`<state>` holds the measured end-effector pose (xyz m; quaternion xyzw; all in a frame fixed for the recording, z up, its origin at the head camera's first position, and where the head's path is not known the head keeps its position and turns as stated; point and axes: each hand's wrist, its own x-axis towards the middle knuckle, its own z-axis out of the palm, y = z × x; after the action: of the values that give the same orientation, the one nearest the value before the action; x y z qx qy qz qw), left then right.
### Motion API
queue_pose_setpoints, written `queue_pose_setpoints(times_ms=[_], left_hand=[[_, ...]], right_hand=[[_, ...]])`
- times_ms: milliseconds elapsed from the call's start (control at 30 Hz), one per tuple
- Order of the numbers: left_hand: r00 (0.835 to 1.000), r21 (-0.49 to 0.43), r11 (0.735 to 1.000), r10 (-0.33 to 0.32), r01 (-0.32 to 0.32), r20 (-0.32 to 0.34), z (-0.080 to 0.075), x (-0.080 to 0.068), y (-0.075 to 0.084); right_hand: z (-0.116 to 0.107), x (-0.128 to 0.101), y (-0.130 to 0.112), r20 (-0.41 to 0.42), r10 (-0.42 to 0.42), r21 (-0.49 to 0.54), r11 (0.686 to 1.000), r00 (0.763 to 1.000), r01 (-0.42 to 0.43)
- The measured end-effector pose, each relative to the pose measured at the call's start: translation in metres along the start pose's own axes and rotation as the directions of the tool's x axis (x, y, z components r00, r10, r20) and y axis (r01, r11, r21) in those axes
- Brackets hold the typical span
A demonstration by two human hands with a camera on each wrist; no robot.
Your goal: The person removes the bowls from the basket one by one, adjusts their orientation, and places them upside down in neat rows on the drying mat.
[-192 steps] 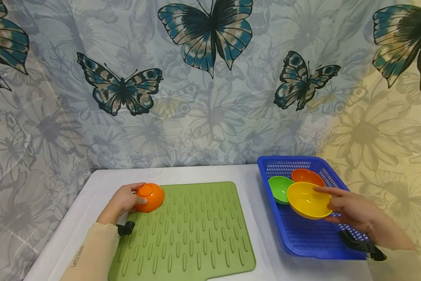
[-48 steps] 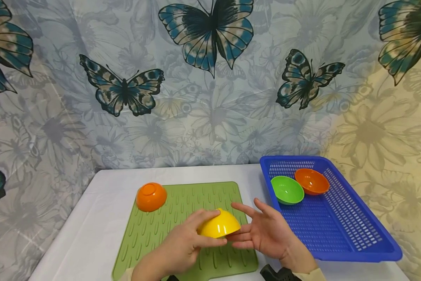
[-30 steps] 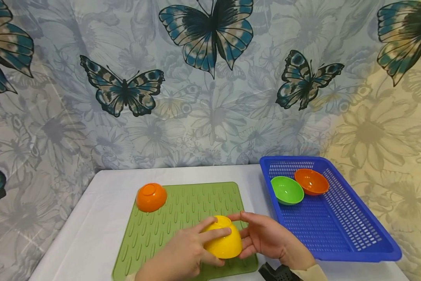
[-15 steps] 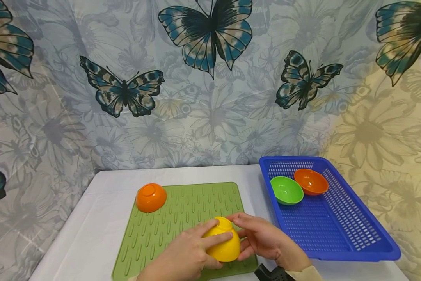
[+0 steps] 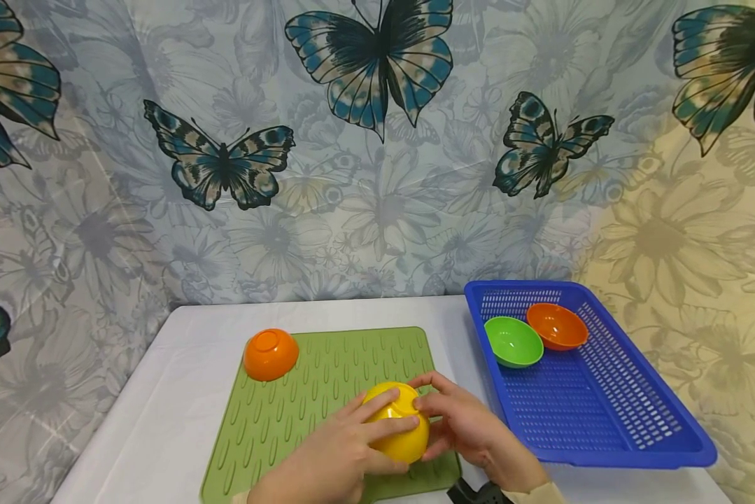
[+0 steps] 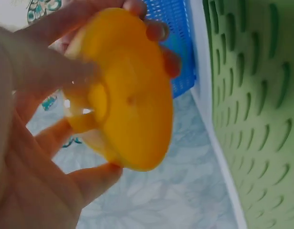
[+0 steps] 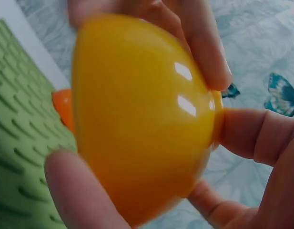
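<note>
A yellow bowl [image 5: 410, 446] is held by both hands above the front part of a green ridged mat [image 5: 301, 399]. Its foot points upward and its mouth faces down, somewhat tilted. From the left side, my left hand [image 5: 336, 451] grips it, fingers spread across the outside and thumb low near the rim. My right hand [image 5: 478, 428] holds its right side, with fingertips at the foot; in the right wrist view the thumb lies near the rim of the bowl [image 7: 137, 105]. An orange bowl [image 5: 271, 355] stands upside down on the mat's far left corner.
On the right of the white-covered table [image 5: 144, 399] stands a blue perforated basket [image 5: 591, 413]. Inside, toward its back, a green bowl [image 5: 513, 341] and a red-orange bowl [image 5: 557, 326] lie mouth up. A butterfly-patterned cloth [image 5: 377, 231] hangs behind.
The yellow bowl came from the basket to above the mat and was turned upside down between both hands. The left hand let go of the orange bowl. Lately the bowl rotates slightly as fingers shift.
</note>
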<state>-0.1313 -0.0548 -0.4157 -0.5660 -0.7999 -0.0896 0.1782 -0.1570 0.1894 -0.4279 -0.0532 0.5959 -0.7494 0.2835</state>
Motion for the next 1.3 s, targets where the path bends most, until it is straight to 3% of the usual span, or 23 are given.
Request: queue_pose_setpoints(times_ms=[100, 200, 333, 400, 500, 600, 667, 800, 900, 1033, 1200, 1300], left_hand=[[0.992, -0.147, 0.982, -0.123, 0.121, -0.007, 0.006, -0.001, 0.003], [0.952, -0.277, 0.911, -0.303, 0.304, 0.049, 0.01, -0.002, 0.007], [0.849, -0.398, 0.754, -0.507, 0.522, 0.152, 0.01, 0.001, 0.008], [0.794, -0.433, 0.676, -0.576, 0.596, 0.194, 0.009, 0.004, 0.007], [0.707, -0.501, 0.537, -0.661, 0.679, 0.25, 0.008, 0.007, 0.004], [0.661, -0.555, 0.454, -0.708, 0.697, 0.251, 0.01, 0.007, 0.002], [0.648, -0.575, 0.435, -0.726, 0.693, 0.232, 0.011, 0.008, 0.0], [0.626, -0.55, 0.446, -0.756, 0.706, 0.191, 0.013, 0.01, -0.003], [0.603, -0.528, 0.439, -0.776, 0.727, 0.186, 0.015, 0.011, -0.005], [0.572, -0.526, 0.406, -0.795, 0.748, 0.2, 0.016, 0.012, -0.008], [0.56, -0.531, 0.391, -0.804, 0.752, 0.201, 0.016, 0.013, -0.012], [0.554, -0.535, 0.384, -0.808, 0.753, 0.199, 0.016, 0.014, -0.015]], right_hand=[[0.003, 0.0, -0.002, -0.113, -0.055, -0.106, 0.993, 0.992, 0.043], [0.005, 0.0, -0.005, -0.195, -0.103, -0.188, 0.98, 0.975, 0.066], [0.01, 0.001, -0.007, -0.266, -0.156, -0.271, 0.959, 0.951, 0.082], [0.013, 0.001, -0.007, -0.291, -0.184, -0.308, 0.947, 0.939, 0.09], [0.019, 0.0, -0.007, -0.328, -0.223, -0.363, 0.927, 0.918, 0.095], [0.025, 0.0, -0.007, -0.361, -0.248, -0.415, 0.906, 0.899, 0.083], [0.027, 0.001, -0.007, -0.373, -0.259, -0.435, 0.897, 0.891, 0.078], [0.031, 0.001, -0.005, -0.377, -0.275, -0.458, 0.885, 0.885, 0.08], [0.032, 0.001, -0.003, -0.368, -0.276, -0.472, 0.878, 0.888, 0.078], [0.034, 0.002, -0.002, -0.354, -0.275, -0.478, 0.875, 0.894, 0.08], [0.037, 0.002, -0.002, -0.35, -0.265, -0.468, 0.881, 0.898, 0.077], [0.036, 0.003, -0.002, -0.342, -0.267, -0.501, 0.863, 0.901, 0.066]])
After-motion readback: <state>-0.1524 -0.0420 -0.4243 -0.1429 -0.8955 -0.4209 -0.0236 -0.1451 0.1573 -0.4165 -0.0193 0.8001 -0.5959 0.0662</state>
